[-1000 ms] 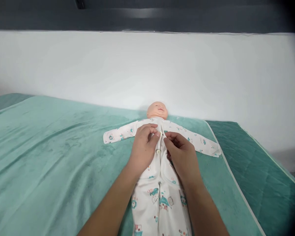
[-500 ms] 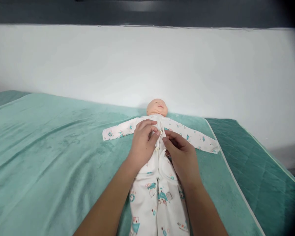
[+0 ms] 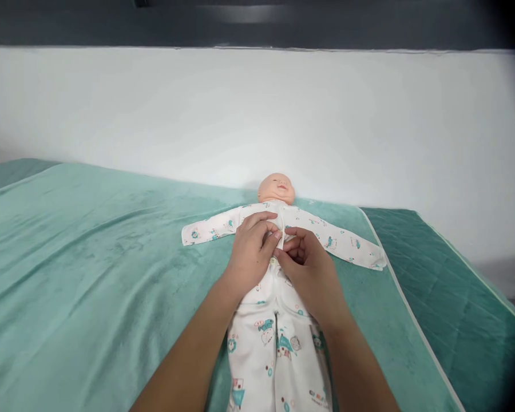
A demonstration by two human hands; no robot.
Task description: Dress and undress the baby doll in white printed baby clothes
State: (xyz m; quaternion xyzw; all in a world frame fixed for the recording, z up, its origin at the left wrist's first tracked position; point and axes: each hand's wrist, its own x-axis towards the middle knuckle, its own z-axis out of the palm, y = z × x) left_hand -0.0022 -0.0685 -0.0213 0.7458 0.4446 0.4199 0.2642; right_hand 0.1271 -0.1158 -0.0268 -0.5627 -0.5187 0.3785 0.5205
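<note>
I see my left hand [image 3: 249, 256] and right hand [image 3: 312, 276] meeting at the chest of the doll [image 3: 276, 189], both grips pinching the sleepsuit [image 3: 278, 337] front, doll lying face-up on the green blanket [image 3: 90, 257], centre.

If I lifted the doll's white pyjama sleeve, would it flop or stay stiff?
Probably floppy: the white printed cloth sleeve lies flat and limp on the green plush blanket. Likely light too: it looks thin and flat. Hardly slippery, I think: the left hand and right hand pinch the doll's white printed suit with fingertips.
</note>
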